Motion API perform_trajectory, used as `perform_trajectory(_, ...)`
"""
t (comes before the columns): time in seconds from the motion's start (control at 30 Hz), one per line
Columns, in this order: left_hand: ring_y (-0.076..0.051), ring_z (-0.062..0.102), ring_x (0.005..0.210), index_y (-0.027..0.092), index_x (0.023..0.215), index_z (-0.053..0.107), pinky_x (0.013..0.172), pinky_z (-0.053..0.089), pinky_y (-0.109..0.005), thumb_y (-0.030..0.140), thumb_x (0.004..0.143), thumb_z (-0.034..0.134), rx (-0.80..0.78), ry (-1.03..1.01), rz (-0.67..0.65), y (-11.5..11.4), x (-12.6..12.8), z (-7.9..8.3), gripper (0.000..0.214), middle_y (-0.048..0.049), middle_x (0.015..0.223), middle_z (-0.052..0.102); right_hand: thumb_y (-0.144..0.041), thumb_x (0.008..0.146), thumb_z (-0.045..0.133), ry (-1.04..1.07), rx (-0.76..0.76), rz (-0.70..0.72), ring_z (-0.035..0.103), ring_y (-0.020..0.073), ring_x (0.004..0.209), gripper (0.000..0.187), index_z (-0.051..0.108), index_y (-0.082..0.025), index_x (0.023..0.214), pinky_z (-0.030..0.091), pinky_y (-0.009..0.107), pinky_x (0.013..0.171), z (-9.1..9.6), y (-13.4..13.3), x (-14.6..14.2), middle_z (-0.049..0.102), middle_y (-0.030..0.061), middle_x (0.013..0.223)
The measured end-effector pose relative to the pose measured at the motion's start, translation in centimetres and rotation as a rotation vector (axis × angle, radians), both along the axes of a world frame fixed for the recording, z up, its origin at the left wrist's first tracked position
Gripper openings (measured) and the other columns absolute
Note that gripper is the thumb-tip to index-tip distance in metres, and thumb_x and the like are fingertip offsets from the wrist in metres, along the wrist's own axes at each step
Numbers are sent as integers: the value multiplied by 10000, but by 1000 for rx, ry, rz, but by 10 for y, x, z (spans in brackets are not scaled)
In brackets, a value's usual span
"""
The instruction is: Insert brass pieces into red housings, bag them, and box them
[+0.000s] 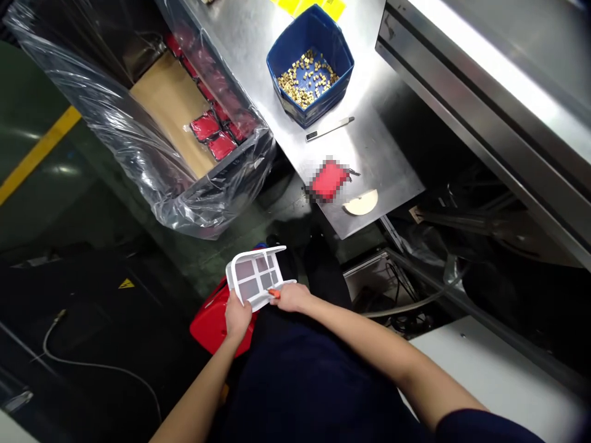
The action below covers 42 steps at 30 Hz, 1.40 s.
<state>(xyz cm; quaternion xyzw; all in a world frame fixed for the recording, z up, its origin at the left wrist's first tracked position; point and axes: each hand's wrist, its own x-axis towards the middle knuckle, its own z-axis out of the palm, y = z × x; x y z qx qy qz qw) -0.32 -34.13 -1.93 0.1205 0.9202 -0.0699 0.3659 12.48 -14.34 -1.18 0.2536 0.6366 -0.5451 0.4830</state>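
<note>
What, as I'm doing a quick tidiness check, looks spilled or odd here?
Nothing looks spilled: the gold-coloured pieces sit inside the blue bin. Only the red item on the metal table looks odd, since pixelation hides its details.

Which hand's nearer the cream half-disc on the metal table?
Right. The right hand is below and left of the cream half-disc in the picture; the left hand is lower and farther left.
</note>
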Motion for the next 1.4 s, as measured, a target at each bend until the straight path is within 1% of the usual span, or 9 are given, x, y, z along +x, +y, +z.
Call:
perform_trajectory(0.2,-242,680,988,153,1301,562,884,566,-442,366,978,613,-50,15,101,-26,-6,10,390,-98,1125,683,-495,987,613,-93,-130,93,708,189,921,374,682,-149,1112,596,401,850,-30,36,16,728,68,1068)
perform_trajectory(0.33,-246,680,997,160,1295,563,895,562,-451,374,972,620,-45,6,156,-37,-9,13,391,-91,1119,685,-528,985,599,-108,-155,124,713,183,872,405,691,-143,1069,599,389,821,-31,57,41,736,57,1004)
perform_trajectory(0.43,-256,680,1011,158,1309,554,916,555,-469,351,961,634,-29,4,197,-39,-9,12,405,-96,1128,686,-545,956,637,-79,-141,129,714,187,873,420,698,-140,1049,595,394,827,-22,54,43,740,60,989)
perform_trajectory(0.6,-277,650,1123,176,1332,558,992,527,-507,271,931,672,59,-27,262,-39,-7,8,427,-95,1207,674,-577,979,580,25,-130,105,707,172,841,456,685,-148,1093,596,371,792,-7,30,12,734,58,995)
perform_trajectory(0.77,-249,686,1043,166,1268,606,929,579,-472,224,914,701,107,-30,498,-42,-3,4,371,-84,1168,691,-522,970,624,44,-60,147,699,180,874,400,679,-150,1108,598,375,798,-12,35,11,720,57,1039)
perform_trajectory(0.97,-177,728,810,135,1265,590,707,653,-339,52,914,628,196,-108,891,-45,-5,11,362,-68,1051,722,-369,977,640,-42,453,158,601,269,1194,337,625,-167,1246,487,513,1037,-12,107,128,625,98,1304)
perform_trajectory(1.13,-159,719,774,133,1258,596,678,658,-315,-30,874,616,268,-130,1015,-39,-13,18,418,-61,1049,718,-205,1015,449,-82,902,112,493,326,1273,393,501,-199,1404,431,475,1048,8,166,226,503,181,1427)
perform_trajectory(1.27,-155,713,782,142,1228,622,674,648,-304,19,890,656,314,-146,1019,-26,-16,21,361,-47,1045,712,-189,1037,254,-101,1093,106,516,337,1186,432,478,-164,1405,498,399,864,0,211,253,491,244,1399)
perform_trajectory(1.4,-150,703,780,141,1202,632,669,633,-296,76,921,663,351,-132,1027,-16,-16,28,291,-39,1024,709,-155,1018,187,-110,1193,119,510,349,1159,473,497,-102,1371,492,411,820,-31,254,252,493,284,1379)
